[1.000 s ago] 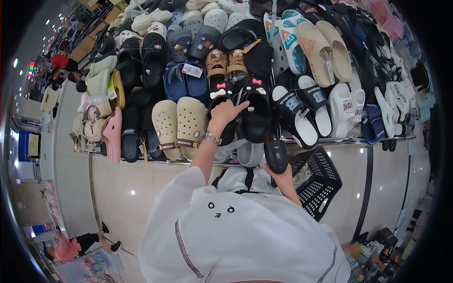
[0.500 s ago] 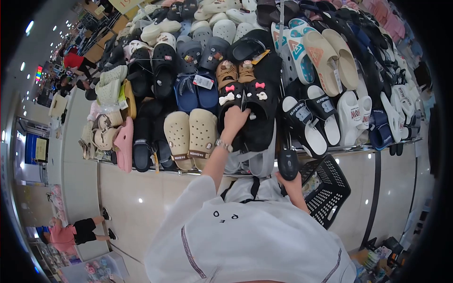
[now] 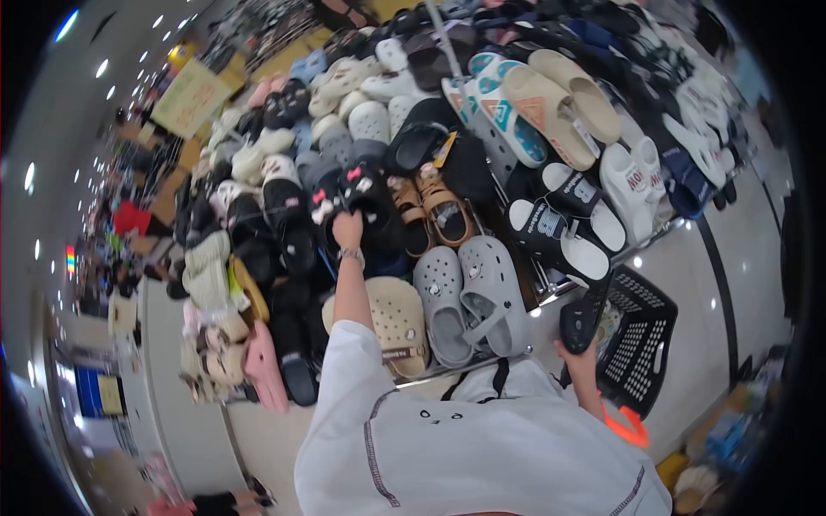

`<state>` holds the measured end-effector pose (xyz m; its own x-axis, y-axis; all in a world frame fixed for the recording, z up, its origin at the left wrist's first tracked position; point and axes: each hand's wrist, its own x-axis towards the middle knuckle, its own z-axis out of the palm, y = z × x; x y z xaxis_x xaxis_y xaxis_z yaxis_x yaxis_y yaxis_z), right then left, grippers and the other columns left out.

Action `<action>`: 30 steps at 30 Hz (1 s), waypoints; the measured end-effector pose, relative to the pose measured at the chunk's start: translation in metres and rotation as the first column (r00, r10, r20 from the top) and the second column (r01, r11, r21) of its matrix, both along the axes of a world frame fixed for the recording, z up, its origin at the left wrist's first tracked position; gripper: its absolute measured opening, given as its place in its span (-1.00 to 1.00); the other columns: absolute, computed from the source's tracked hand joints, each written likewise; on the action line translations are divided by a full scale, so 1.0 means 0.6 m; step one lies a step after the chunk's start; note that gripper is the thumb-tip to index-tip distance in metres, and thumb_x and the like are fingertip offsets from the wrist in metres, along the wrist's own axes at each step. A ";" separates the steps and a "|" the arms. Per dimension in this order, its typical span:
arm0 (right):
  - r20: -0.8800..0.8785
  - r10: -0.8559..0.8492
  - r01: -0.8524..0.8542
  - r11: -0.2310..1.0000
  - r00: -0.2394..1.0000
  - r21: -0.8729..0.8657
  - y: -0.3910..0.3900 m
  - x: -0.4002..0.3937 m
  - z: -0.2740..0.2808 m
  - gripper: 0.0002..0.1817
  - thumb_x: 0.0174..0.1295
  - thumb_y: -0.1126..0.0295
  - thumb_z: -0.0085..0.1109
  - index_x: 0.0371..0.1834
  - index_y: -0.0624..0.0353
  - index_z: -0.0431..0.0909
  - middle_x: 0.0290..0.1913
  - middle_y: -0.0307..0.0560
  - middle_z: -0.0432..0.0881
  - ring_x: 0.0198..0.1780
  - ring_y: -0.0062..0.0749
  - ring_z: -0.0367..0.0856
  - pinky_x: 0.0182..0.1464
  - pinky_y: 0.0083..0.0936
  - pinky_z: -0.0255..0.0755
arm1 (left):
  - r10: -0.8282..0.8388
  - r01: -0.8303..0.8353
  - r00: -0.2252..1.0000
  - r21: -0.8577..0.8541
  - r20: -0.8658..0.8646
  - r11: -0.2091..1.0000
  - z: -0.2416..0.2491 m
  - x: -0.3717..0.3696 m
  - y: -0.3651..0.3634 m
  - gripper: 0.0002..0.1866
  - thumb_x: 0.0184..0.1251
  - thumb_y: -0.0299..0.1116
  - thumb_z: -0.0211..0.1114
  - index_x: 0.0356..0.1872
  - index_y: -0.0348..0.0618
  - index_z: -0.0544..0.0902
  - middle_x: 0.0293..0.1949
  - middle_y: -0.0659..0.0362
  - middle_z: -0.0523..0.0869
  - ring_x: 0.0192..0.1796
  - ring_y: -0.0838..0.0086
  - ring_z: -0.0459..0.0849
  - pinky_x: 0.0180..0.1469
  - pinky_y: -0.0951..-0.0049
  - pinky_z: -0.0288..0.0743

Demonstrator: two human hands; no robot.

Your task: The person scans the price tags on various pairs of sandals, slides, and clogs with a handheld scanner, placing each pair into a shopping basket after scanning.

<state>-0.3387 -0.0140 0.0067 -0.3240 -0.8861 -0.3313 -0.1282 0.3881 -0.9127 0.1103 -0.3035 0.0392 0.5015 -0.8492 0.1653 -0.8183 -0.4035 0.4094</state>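
Swinging leftward over the display: your left hand (image 3: 348,228) has taken the black clogs (image 3: 373,199) with pink bows off the front row, and they now sit up and to the left, above the beige clogs (image 3: 391,320). Your view has tilted with the move. Result: the grey clogs (image 3: 489,279) at the front edge and the brown sandals (image 3: 445,211) behind them show far more fully than half a second ago, so the covered stock seems open to a look.

Left fingers bent and closed on the near end of the black pair; whether they hook inside or pinch a strap, cannot tell. Right hand (image 3: 582,365) low, fingers wrapped round a black handle (image 3: 578,328), tips out of sight. That handle probably belongs to the black basket (image 3: 635,357) just beside it, though the join is unclear.

Hard to read: writing on the yellow sign (image 3: 191,97), blurred. Black clogs' undersides hidden; whether they rest on other shoes, unclear. Orange strip (image 3: 632,427) by your right forearm, partly cut off by your sleeve, unidentified.
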 end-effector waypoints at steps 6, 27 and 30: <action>0.080 -0.310 0.308 0.951 0.947 0.038 0.054 0.052 0.030 -0.76 -0.14 0.44 0.26 -0.40 0.27 0.46 -0.55 -0.21 0.51 -0.54 -0.57 0.47 -0.46 -0.61 0.34 | 0.031 -0.031 1.000 0.087 0.003 0.996 -0.021 0.029 -0.001 -0.38 -0.08 0.09 0.19 -0.41 -0.46 0.59 -0.31 -0.24 0.60 -0.14 -0.05 0.56 -0.02 0.15 0.38; -0.577 -0.732 0.845 0.519 0.362 -0.127 0.265 -0.100 -0.051 -0.53 -0.06 0.32 0.21 -0.05 0.22 0.39 -0.28 0.15 0.57 -0.17 -0.01 0.55 -0.17 -0.34 0.40 | -0.279 0.256 0.925 0.120 0.256 0.959 0.038 -0.009 0.138 -0.41 0.04 -0.06 0.26 -0.10 -0.44 0.41 -0.17 -0.14 0.50 -0.09 0.07 0.48 0.00 0.22 0.32; -0.683 -0.450 0.732 0.656 0.576 0.186 0.264 -0.124 -0.021 -0.56 -0.06 0.16 0.17 -0.15 0.18 0.38 -0.38 0.12 0.59 -0.27 0.04 0.55 -0.26 -0.24 0.40 | -0.405 0.435 0.891 -0.129 0.204 0.891 0.076 -0.100 0.212 -0.59 0.13 -0.24 0.21 -0.12 -0.37 0.43 -0.21 -0.04 0.47 -0.11 0.19 0.45 -0.04 0.28 0.32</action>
